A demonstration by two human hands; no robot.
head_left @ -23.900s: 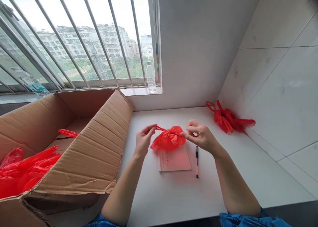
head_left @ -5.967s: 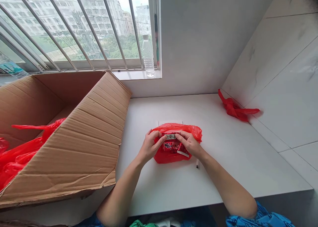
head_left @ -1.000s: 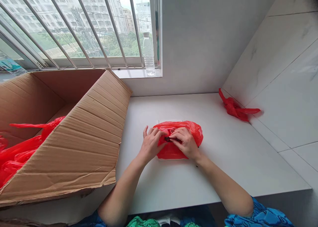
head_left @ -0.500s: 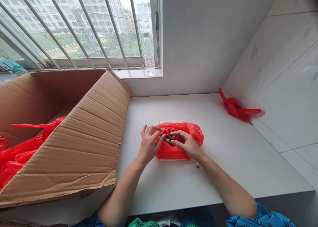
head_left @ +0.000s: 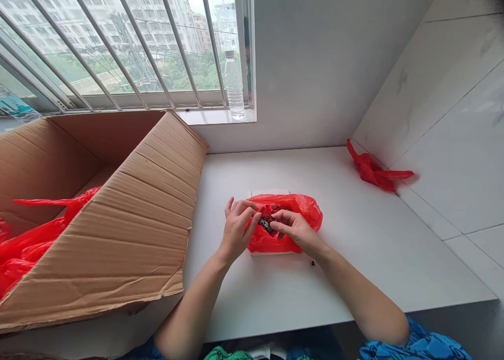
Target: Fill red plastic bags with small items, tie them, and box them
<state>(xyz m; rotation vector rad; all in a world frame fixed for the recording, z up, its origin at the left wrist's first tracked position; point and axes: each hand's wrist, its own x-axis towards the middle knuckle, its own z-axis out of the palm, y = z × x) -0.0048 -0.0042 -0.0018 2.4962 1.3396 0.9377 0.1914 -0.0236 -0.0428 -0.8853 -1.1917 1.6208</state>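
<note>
Between my two hands is a small red and black printed packet [head_left: 266,223], held over the opening of a red plastic bag [head_left: 309,213]. My left hand [head_left: 237,226] pinches its left side between thumb and fingers. From the other side, my right hand [head_left: 296,230] grips it with thumb and forefinger. More dark printing shows inside the bag just behind the packet, but I cannot make out what it belongs to. Under the bag lies a flat pale piece [head_left: 275,254], mostly covered.
A large cardboard box [head_left: 129,229] with red plastic bags [head_left: 43,234] inside stands at the left. A knotted red bag [head_left: 374,173] lies by the right wall. On the windowsill stands a clear bottle [head_left: 235,90]. A small dark object [head_left: 313,263] sits near my right forearm.
The packet has turned slightly and sits a little lower between my fingers. My right fingertips have shifted slightly on it. Both hands stay over the bag.
</note>
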